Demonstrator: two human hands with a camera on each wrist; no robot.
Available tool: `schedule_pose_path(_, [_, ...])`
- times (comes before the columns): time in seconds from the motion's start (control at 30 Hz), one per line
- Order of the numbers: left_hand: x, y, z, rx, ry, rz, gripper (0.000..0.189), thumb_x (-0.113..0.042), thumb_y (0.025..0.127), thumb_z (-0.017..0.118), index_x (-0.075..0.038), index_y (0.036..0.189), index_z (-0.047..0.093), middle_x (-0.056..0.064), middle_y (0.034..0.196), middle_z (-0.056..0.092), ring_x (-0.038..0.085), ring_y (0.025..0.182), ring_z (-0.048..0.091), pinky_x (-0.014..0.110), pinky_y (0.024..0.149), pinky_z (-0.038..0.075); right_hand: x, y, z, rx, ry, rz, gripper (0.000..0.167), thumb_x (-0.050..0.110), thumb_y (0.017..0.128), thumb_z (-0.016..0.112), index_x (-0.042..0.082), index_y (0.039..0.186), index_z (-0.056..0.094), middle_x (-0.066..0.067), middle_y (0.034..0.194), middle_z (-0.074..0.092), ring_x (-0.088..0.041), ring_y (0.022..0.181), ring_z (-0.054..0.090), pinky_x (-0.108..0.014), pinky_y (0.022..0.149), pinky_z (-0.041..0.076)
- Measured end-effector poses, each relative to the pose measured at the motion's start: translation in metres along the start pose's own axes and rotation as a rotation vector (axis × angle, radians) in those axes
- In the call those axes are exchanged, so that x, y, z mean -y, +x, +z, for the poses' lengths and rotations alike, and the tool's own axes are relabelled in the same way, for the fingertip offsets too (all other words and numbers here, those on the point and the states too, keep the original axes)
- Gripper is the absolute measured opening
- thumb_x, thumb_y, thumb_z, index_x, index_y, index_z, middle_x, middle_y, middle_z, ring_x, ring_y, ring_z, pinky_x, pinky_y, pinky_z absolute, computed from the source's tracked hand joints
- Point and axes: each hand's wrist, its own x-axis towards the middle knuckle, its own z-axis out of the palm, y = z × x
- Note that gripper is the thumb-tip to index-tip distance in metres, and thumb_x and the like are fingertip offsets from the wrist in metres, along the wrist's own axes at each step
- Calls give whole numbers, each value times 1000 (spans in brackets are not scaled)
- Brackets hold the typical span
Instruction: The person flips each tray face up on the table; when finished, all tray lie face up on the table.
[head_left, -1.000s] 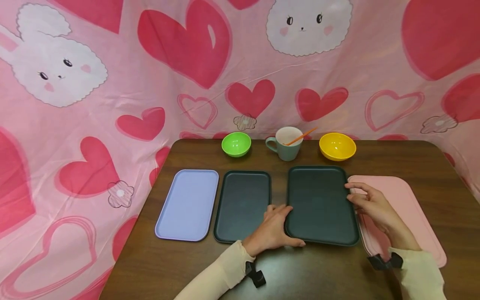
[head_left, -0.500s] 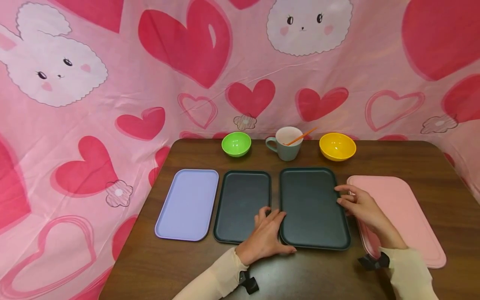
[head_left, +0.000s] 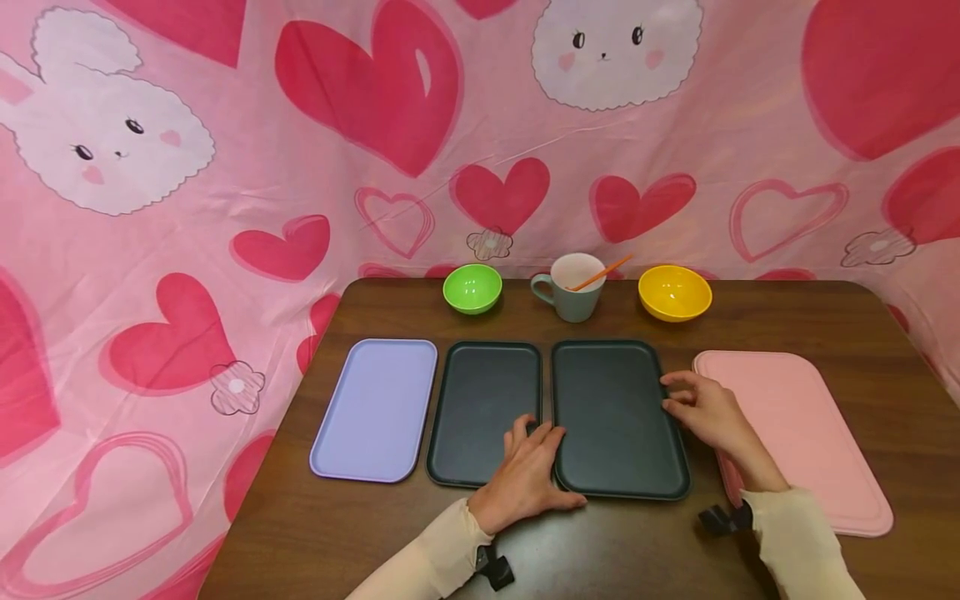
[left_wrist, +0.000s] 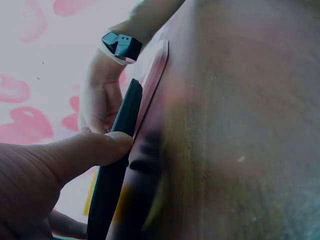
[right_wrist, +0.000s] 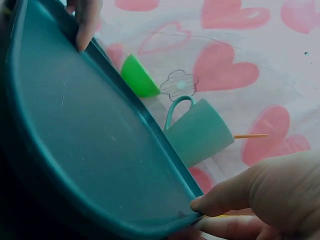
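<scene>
A dark green tray [head_left: 617,417], the larger of two dark ones, is between my hands in the head view. My left hand [head_left: 522,477] holds its near left corner, the thumb along the front edge and the fingers at the left side. On the right rim, my right hand [head_left: 708,410] pinches the tray; the right wrist view shows the thumb [right_wrist: 220,195] on the rim and fingers below it. A dark reflection lies under the tray edge [left_wrist: 112,185] in the left wrist view. The smaller dark tray [head_left: 483,408] is just left, partly behind my left hand.
A lavender tray [head_left: 375,408] lies at the far left, and a pink tray [head_left: 795,433] is under my right forearm's side. Along the back stand a green bowl [head_left: 472,289], a mug [head_left: 573,300] with an orange stick [head_left: 607,271], and a yellow bowl [head_left: 675,293].
Both hands have shifted the larger dark tray left and slightly toward me, closer to the smaller dark tray and away from the pink one. Their hold looks the same.
</scene>
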Motion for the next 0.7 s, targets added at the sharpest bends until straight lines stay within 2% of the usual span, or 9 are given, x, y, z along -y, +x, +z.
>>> schedule_pose_path(0.17, [0, 0, 2, 19, 10, -13, 84, -57, 69, 86, -12, 133, 59, 9, 136, 61, 37, 132, 42, 46, 99, 35, 1, 2, 1, -21, -51, -18, 37, 9, 87, 72, -4, 120, 62, -22, 95, 77, -22, 80, 74, -22, 61, 47])
schedule_pose_path(0.27, [1, 0, 2, 36, 13, -20, 84, -58, 70, 85, -12, 134, 58, 9, 137, 61, 36, 133, 41, 45, 99, 34, 4, 2, 1, -26, -67, -17, 37, 10, 86, 73, -5, 118, 62, -23, 93, 77, -30, 83, 75, -24, 61, 47])
schedule_pose_path(0.33, [1, 0, 2, 41, 19, -14, 83, -58, 70, 85, -11, 134, 59, 9, 136, 61, 36, 133, 40, 45, 99, 34, 5, 2, 1, -29, -78, -9, 36, 10, 86, 73, -5, 117, 63, -23, 93, 77, -31, 83, 75, -24, 61, 47])
schedule_pose_path(0.47, [1, -1, 2, 28, 69, 17, 79, -58, 71, 84, -11, 130, 60, 9, 131, 62, 34, 131, 41, 43, 97, 33, 7, 1, 2, -29, -82, 15, 34, 9, 85, 73, -5, 115, 64, -22, 91, 77, -25, 76, 73, -24, 58, 48])
schedule_pose_path(0.6, [1, -3, 3, -28, 150, 67, 73, -59, 69, 85, -12, 121, 63, 6, 119, 65, 32, 125, 44, 41, 92, 34, 7, 1, 2, -32, -80, 16, 35, 8, 84, 74, -6, 114, 64, -22, 89, 76, -17, 68, 68, -24, 55, 46])
schedule_pose_path(0.7, [0, -4, 4, -74, 211, 96, 72, -60, 67, 86, -13, 116, 64, 4, 110, 65, 31, 123, 45, 42, 92, 35, 7, 1, 1, -46, -94, -1, 35, 8, 83, 75, -7, 112, 64, -21, 87, 76, -20, 69, 69, -26, 57, 47])
